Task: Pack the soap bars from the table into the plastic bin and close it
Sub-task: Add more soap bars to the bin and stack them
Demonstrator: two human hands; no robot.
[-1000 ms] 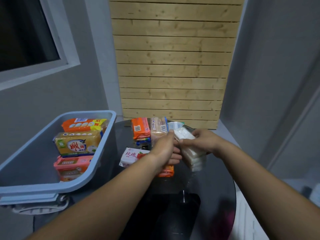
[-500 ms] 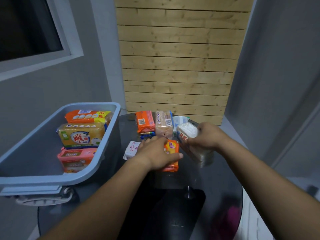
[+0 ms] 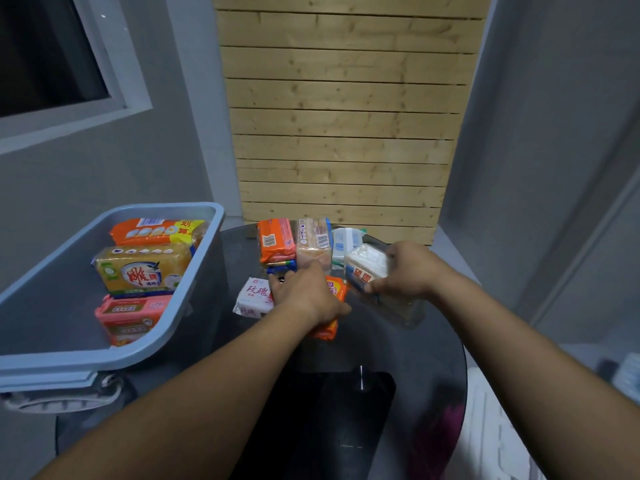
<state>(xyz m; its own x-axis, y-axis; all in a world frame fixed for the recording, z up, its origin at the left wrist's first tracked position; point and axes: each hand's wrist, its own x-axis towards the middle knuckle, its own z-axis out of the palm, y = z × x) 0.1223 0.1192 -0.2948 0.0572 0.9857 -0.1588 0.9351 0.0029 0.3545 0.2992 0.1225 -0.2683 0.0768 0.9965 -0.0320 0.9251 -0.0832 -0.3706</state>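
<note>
The left hand [image 3: 304, 294] has come down flat on the small orange soap bar [image 3: 333, 306] on the round table [image 3: 426, 344], but I cannot tell if its fingers are closed on it yet. The right hand [image 3: 407, 270] still holds the white soap pack [image 3: 367, 268] tight, just above the table. Three soap bars [image 3: 142, 271] already lie in the blue bin [image 3: 194, 306] on the left, and more wait on the table, so the packing is not done.
</note>
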